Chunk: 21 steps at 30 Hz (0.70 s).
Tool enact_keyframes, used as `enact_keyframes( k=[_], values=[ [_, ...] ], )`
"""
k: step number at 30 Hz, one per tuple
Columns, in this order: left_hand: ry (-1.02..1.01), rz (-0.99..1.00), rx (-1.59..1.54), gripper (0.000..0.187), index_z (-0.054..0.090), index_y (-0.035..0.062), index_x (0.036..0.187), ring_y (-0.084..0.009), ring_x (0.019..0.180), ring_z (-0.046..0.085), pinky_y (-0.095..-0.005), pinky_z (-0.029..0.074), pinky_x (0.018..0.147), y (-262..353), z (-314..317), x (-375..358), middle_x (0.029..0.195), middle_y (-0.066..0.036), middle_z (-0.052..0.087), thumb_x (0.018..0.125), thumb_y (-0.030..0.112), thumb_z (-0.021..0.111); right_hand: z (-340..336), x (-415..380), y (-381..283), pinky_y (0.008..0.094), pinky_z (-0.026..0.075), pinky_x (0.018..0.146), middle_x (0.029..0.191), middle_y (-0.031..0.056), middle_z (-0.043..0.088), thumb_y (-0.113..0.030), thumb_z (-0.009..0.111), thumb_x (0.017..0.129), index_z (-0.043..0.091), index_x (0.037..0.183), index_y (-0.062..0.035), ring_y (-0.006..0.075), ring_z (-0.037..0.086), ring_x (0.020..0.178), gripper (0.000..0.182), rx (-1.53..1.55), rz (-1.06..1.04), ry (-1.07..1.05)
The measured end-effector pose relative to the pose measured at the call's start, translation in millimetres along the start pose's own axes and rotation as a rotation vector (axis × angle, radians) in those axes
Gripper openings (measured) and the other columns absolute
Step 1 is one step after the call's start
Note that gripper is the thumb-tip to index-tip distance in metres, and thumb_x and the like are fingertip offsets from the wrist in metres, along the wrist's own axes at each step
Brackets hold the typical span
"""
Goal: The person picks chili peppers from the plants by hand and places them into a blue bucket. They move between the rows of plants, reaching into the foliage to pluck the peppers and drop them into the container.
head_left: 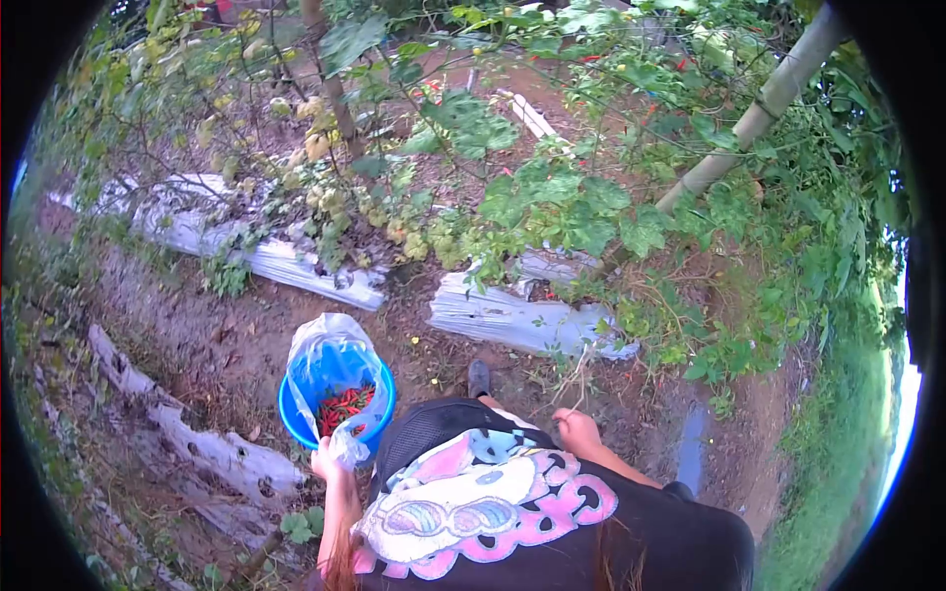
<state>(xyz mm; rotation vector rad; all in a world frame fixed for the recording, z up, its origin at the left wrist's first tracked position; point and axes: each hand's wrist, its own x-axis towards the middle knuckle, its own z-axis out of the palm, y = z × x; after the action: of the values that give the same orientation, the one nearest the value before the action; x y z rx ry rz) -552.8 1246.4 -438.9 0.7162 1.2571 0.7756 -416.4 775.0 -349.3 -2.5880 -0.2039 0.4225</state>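
Observation:
A blue bucket (pixel 293 419) lined with a clear plastic bag (pixel 330 333) hangs at my left side. Inside lie many red chili peppers (pixel 347 406), with a few darker or greenish bits among them. My left hand (pixel 325 460) is closed on the near rim of the bucket, where the bag is bunched up. My right hand (pixel 574 429) is held out in front of my body, to the right, with its fingers curled together. Whatever it may hold is too small to make out. Thin dry stems (pixel 583 372) stand just beyond it.
Raised beds covered in grey plastic mulch (pixel 522 315) run across in front, with a torn strip (pixel 227 458) at left. Leafy plants (pixel 552 197) bear some red fruit. A bamboo pole (pixel 749 128) slants at upper right. My dark shoe (pixel 479 378) is on bare soil.

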Motion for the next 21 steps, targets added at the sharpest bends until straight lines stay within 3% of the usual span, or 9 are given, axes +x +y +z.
enact_keyframes(
  k=[5, 8, 11, 14, 16, 20, 21],
  values=[
    [0.026, -0.062, 0.028, 0.012, 0.047, 0.0021, 0.071, -0.0205, 0.052, 0.056, -0.0346, 0.047, 0.047, 5.4, 16.8, -11.1, 0.064, -0.008, 0.052, 0.071, 0.002, 0.059, -12.1, 40.6, -2.4, 0.0419, 0.047, 0.067, 0.089, 0.0119, 0.063, -0.012, 0.052, 0.075, 0.064, 0.082, -0.0149, 0.0325, 0.059, 0.083, 0.014, -0.200, -0.123, -0.208],
    [0.002, -0.125, 0.008, 0.011, 0.047, 0.0020, 0.071, -0.0207, 0.052, 0.056, -0.0347, 0.047, 0.047, 8.0, 22.7, -16.5, 0.064, -0.008, 0.052, 0.071, 0.002, 0.058, -9.5, 58.1, 0.5, 0.0434, 0.049, 0.070, 0.099, 0.0127, 0.063, -0.016, 0.047, 0.081, 0.064, 0.085, -0.0167, 0.0328, 0.060, 0.089, 0.017, -0.214, -0.039, -0.416],
    [-0.005, -0.163, 0.010, 0.011, 0.047, 0.0019, 0.071, -0.0208, 0.052, 0.056, -0.0349, 0.047, 0.047, 8.6, 32.2, -15.5, 0.064, -0.008, 0.052, 0.071, 0.002, 0.058, 9.7, 72.5, 22.0, 0.0419, 0.050, 0.071, 0.100, 0.0091, 0.064, -0.019, 0.053, 0.081, 0.066, 0.090, -0.0145, 0.0297, 0.062, 0.091, 0.016, -0.386, 0.125, -0.493],
    [-0.014, -0.183, -0.002, 0.011, 0.047, 0.0018, 0.071, -0.0209, 0.052, 0.056, -0.0350, 0.047, 0.047, 9.8, 38.7, -15.1, 0.064, -0.008, 0.052, 0.071, 0.003, 0.058, -40.7, 80.0, -16.2, 0.0408, 0.050, 0.074, 0.104, 0.0062, 0.065, -0.026, 0.060, 0.079, 0.066, 0.099, -0.0130, 0.0269, 0.062, 0.094, 0.025, -0.653, 0.202, -1.022],
    [-0.018, -0.193, -0.026, 0.011, 0.047, 0.0017, 0.071, -0.0210, 0.052, 0.056, -0.0351, 0.047, 0.047, 8.4, 41.5, -17.2, 0.064, -0.008, 0.052, 0.071, 0.003, 0.058, -64.6, 78.9, -34.6, 0.0413, 0.050, 0.076, 0.105, 0.0066, 0.064, -0.031, 0.066, 0.073, 0.064, 0.107, -0.0147, 0.0249, 0.062, 0.093, 0.038, -0.737, 0.208, -1.095],
    [-0.013, -0.184, -0.075, 0.011, 0.047, 0.0016, 0.072, -0.0212, 0.052, 0.056, -0.0353, 0.047, 0.047, 11.6, 43.3, -30.9, 0.064, -0.008, 0.052, 0.072, 0.003, 0.058, -92.9, 85.2, -44.8, 0.0431, 0.050, 0.075, 0.103, 0.0077, 0.065, -0.032, 0.064, 0.074, 0.065, 0.105, -0.0143, 0.0243, 0.063, 0.094, 0.036, -0.863, 0.245, -1.077],
    [0.028, -0.121, 0.005, 0.010, 0.048, 0.0014, 0.072, -0.0214, 0.053, 0.056, -0.0354, 0.047, 0.047, 10.2, 45.2, -33.8, 0.064, -0.008, 0.052, 0.072, 0.004, 0.058, -121.5, 86.3, -68.3, 0.0402, 0.050, 0.077, 0.102, 0.0073, 0.065, -0.031, 0.060, 0.077, 0.065, 0.105, -0.0142, 0.0245, 0.062, 0.094, 0.033, -0.856, 0.185, -1.048]
  ],
)
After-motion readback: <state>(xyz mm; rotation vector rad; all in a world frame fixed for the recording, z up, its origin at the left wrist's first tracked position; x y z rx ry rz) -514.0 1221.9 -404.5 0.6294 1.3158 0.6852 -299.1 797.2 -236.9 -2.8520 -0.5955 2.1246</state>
